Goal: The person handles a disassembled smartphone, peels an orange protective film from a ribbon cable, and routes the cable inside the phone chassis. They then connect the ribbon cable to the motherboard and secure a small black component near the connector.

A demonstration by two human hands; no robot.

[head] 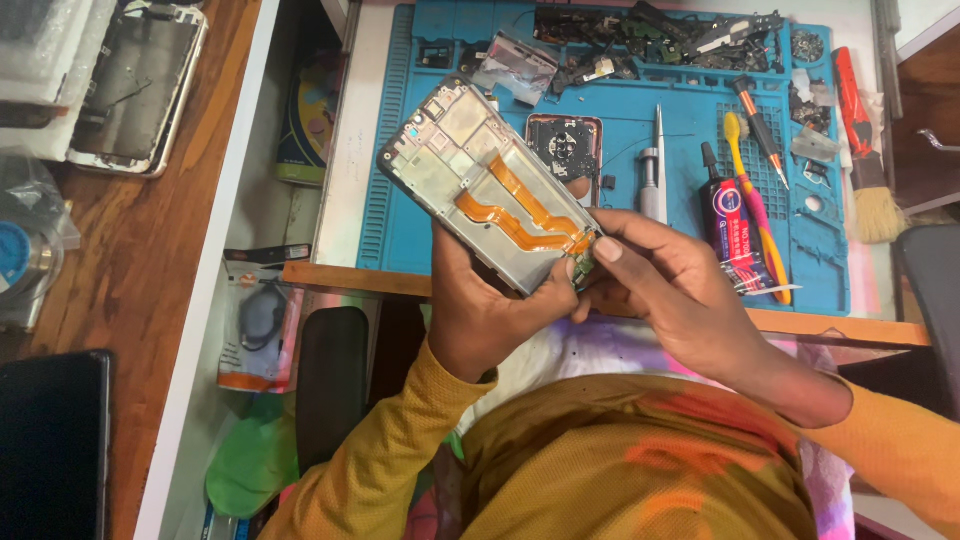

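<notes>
1. Head view, nearest the camera: yellow-orange knit sleeves and a patterned garment at the lower edge; soft fabric, no hazard noted

2. Left hand (pixel 490 315): closed around the lower end of the phone frame (pixel 480 180) from beneath, holding it tilted above the near edge of the desk (pixel 350 150)

3. Right hand (pixel 660 285): thumb and fingers pinched shut on a small green part at the frame's lower corner, just where the flex cable (pixel 520 215) ends

4. Phone frame: thin rectangular metal shell, matt grey inside, dark rim. Judged risk: held over the gap between desk and lap, it could slip and fall if the single-handed grip loosens

5. Flex cable: flat orange ribbon, winding in an S across the frame. Judged risk: a hard pull at its end could crease or tear it, or lift its connector

6. Repair mat (pixel 620 110): blue, rubbery, ribbed and compartmented, lying on the desk beyond the hands. Loose dark parts (pixel 660 35) are heaped along its far edge; a knock could scatter them

7. On the mat, right part: slim silver screwdriver (pixel 657 165), yellow-and-pink toothbrush (pixel 755 200), dark glue tube (pixel 725 215), red-handled bristle brush (pixel 865 150)

8. Far left: second phone shell (pixel 135 85), pale-rimmed, on a wooden surface
</notes>
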